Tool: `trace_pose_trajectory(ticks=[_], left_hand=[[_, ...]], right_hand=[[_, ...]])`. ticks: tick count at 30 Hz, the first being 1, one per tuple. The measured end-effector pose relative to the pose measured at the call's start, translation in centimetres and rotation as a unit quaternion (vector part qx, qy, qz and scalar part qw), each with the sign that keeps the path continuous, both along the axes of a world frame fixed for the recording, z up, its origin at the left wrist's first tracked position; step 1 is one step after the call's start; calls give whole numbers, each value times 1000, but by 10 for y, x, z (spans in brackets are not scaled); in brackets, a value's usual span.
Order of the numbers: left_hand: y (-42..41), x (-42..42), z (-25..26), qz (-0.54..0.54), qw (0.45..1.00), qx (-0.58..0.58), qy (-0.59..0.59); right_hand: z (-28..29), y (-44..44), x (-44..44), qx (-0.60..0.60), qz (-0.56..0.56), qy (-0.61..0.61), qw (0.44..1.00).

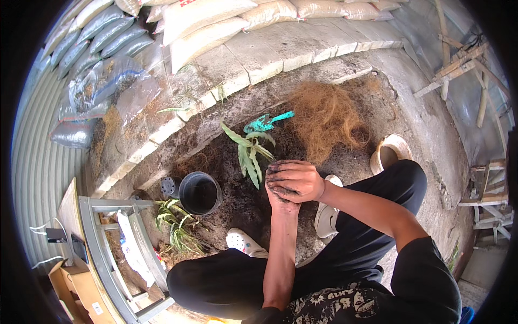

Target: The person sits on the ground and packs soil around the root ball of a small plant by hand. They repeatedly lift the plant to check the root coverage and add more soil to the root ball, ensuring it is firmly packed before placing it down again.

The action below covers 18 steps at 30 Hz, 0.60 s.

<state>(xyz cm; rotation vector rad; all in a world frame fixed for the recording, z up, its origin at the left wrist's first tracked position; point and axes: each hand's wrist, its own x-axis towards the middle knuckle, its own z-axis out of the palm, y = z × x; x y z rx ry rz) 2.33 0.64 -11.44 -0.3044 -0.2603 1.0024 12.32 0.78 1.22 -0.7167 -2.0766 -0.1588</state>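
Both of my hands are clasped together around the base of a plant with long green, wavy-edged leaves. The leaves stick out to the left of the hands, while its base is hidden inside the grip. My right hand lies on top, with dark soil on its fingers. Mostly covered beneath it is my left hand. Dark soil spreads on the ground below. Just beyond the leaves lies a turquoise hand trowel, smeared with soil. A heap of brown coir-like fibre sits past the hands.
Left of the hands stand a black plastic pot and a smaller pot on its side. More leafy plants lie near a metal-framed table. A pale bucket is by my right knee. Stacked sacks line a concrete ledge.
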Motion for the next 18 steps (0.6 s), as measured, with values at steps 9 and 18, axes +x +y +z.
trace_pose_trajectory(ticks=[9, 18], left_hand=[[8, -17, 99, 3, 944, -50, 327], [54, -122, 141, 214, 942, 43, 256]], right_hand=[[8, 7, -3, -122, 26, 174, 977], [-131, 80, 41, -565, -287, 201, 747]])
